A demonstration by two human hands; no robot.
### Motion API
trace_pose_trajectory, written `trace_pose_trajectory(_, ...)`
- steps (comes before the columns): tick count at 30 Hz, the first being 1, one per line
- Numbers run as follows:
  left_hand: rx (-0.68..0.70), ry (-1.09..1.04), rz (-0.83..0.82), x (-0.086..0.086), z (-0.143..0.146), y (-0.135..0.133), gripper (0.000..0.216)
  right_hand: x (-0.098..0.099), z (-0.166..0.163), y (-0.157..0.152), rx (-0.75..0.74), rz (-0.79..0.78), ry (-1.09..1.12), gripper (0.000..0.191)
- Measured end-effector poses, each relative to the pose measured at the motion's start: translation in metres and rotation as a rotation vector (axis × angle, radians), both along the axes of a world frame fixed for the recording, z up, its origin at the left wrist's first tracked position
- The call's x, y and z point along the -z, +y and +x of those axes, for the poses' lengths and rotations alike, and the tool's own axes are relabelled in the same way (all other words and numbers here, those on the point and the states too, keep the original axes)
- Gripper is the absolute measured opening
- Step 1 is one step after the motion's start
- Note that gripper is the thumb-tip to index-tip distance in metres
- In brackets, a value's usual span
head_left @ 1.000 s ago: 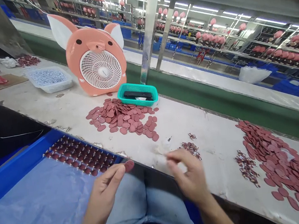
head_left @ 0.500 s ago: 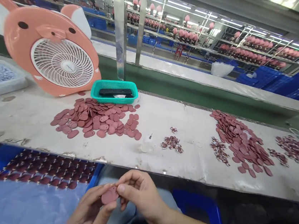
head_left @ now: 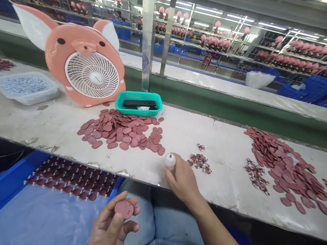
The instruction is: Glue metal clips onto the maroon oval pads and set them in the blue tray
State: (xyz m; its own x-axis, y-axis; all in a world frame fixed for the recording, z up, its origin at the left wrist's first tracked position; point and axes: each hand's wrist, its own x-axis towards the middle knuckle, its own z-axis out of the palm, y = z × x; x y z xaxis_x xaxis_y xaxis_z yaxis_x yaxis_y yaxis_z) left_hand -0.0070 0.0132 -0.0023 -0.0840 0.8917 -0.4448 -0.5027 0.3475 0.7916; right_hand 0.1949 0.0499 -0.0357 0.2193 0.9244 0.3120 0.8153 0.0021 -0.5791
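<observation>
Just in front of the teal plastic basket (head_left: 139, 113), a loose heap of dusky-pink oval discs (head_left: 117, 131) spreads across the desk (head_left: 223, 153), unsorted and overlapping. Farther right of the basket lies a second, larger heap of pink discs (head_left: 283, 167), with small clusters of printed pieces (head_left: 199, 162) scattered between the two and beyond it.

Nearer the person than the basket and off to its left, dark oval pieces (head_left: 69, 178) stand in tidy rows along a blue tray (head_left: 11, 183). That ordered batch looks well started, though the loose heaps on the desk still hold a great many discs.

Below the basket, the person's left hand (head_left: 111, 230) sits over the lap, its fingers (head_left: 134, 211) curled and a single pink oval disc (head_left: 124, 209) pinched against the thumb. It is a light but firm hold on that one piece.

The right hand (head_left: 183, 179) is just in front of the basket, near the desk's edge, its fingers closed around a small white bottle (head_left: 170, 162) with the rounded top showing above them — the bottle's lower end is hidden by the hand.
</observation>
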Motion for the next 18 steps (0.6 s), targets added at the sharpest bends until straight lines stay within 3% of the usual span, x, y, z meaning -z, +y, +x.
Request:
trace_pose_trajectory(4,0.01,-0.071,-0.022,-0.002,-0.004,-0.002,0.037,-0.019,-0.003,-0.026,-0.068,-0.049,0.048,0.048)
trace_pose_trajectory(10,0.063,-0.135,-0.052,0.003,-0.008,-0.002,0.038,-0.048,0.011,-0.056,-0.261,-0.052,0.331,0.032)
trace_pose_trajectory(15,0.085,-0.167,-0.088,0.004,-0.01,-0.006,0.04,-0.039,0.003,-0.069,-0.192,0.163,0.785,0.04)
trace_pose_trajectory(18,0.156,-0.192,-0.075,0.006,-0.013,-0.009,0.042,-0.028,-0.016,-0.081,-0.116,0.332,0.839,0.05)
